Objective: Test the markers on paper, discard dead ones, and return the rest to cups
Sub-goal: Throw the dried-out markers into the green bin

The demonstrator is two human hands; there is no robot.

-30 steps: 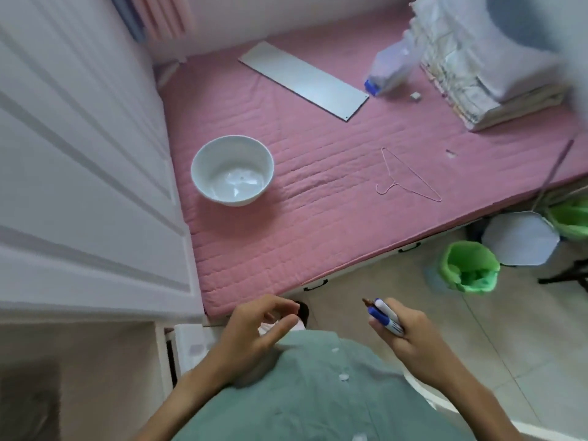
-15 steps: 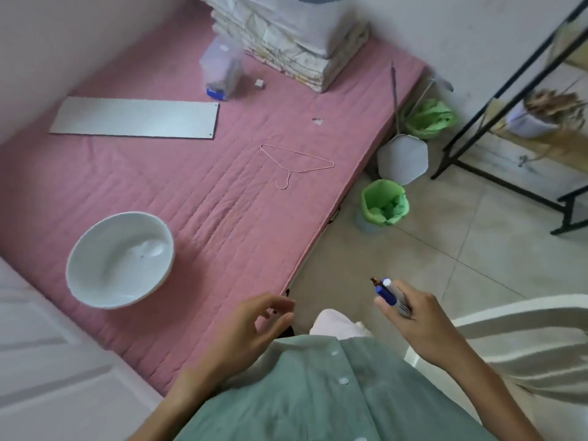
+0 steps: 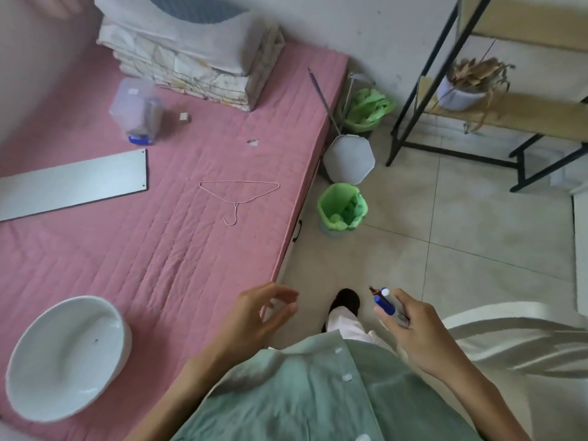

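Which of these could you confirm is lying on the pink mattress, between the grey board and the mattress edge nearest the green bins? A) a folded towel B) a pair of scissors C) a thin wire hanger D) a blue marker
C: a thin wire hanger lies flat on the pink mattress, right of the grey board; the markers are in the right hand.

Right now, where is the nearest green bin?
In the head view the green bin stands on the floor right of centre, beside the pink mattress edge, just below the white octagonal lid and ahead of the right hand.
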